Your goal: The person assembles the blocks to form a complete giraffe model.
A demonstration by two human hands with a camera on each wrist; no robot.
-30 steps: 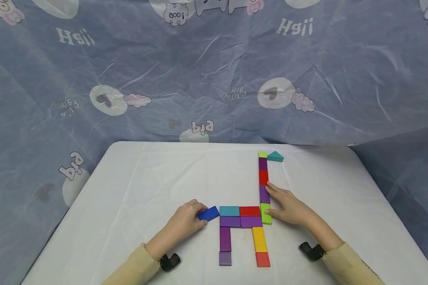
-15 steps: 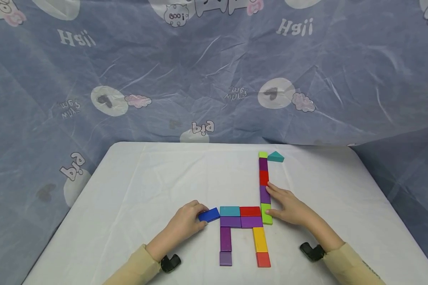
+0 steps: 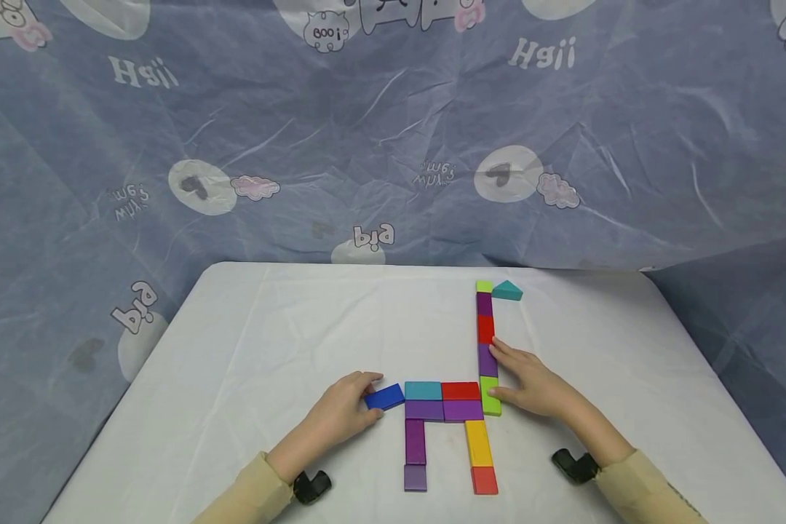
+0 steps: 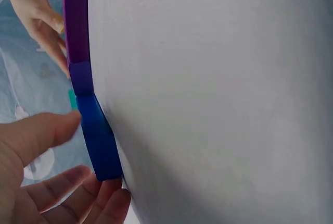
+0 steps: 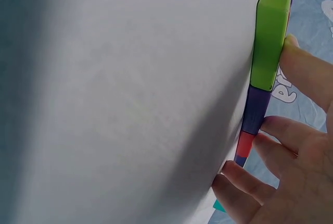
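Observation:
My left hand (image 3: 340,407) is around the outer end of a blue rectangular block (image 3: 384,397), thumb and forefinger spread apart on either side of it. In the left wrist view the thumb tip (image 4: 73,122) is right at the block's edge and other fingertips are by its end. The block lies tilted, one corner at the teal block (image 3: 423,391). On the right, my right hand (image 3: 533,382) lays its extended fingers along a column of blocks. Its thumb is at the lower green block (image 5: 271,36), its fingertips beside the purple block (image 3: 487,359) and red block (image 3: 485,330).
Red (image 3: 461,391) and purple blocks (image 3: 463,410) join the column to the teal one. Two legs run toward the near edge, one with a yellow block (image 3: 479,443). A teal triangle (image 3: 507,290) lies by the column's top. Patterned cloth (image 3: 393,145) hangs behind the white table (image 3: 268,327).
My left forefinger has lifted off the blue block and the grip has spread. The block and my right hand stay in place; the view shifts slightly.

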